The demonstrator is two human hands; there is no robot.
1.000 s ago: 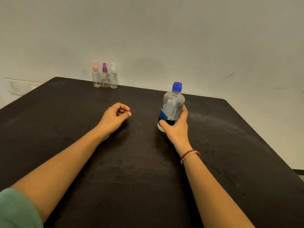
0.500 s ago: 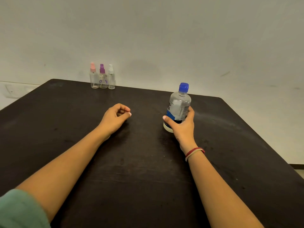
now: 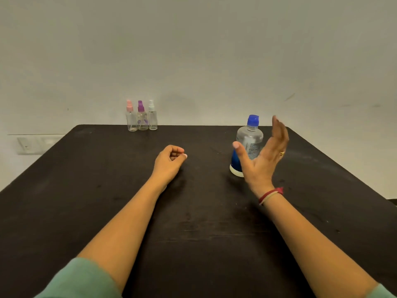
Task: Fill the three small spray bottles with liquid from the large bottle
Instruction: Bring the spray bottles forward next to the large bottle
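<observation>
Large bottle [image 3: 248,145] (label print unreadable) beside spread right hand [image 3: 263,160].

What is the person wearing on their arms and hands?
Both arms are bare up to short green sleeves: left sleeve, right sleeve. The right wrist has a red band and a thinner pale band. A small gold ring sits on one of the right hand fingers. The left hand shows no jewellery.

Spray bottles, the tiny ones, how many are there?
3. They stand in a row at the far edge of the table: the pink-topped bottle on the left, the purple-topped bottle in the middle, the white-topped bottle on the right. None seems hidden.
</observation>
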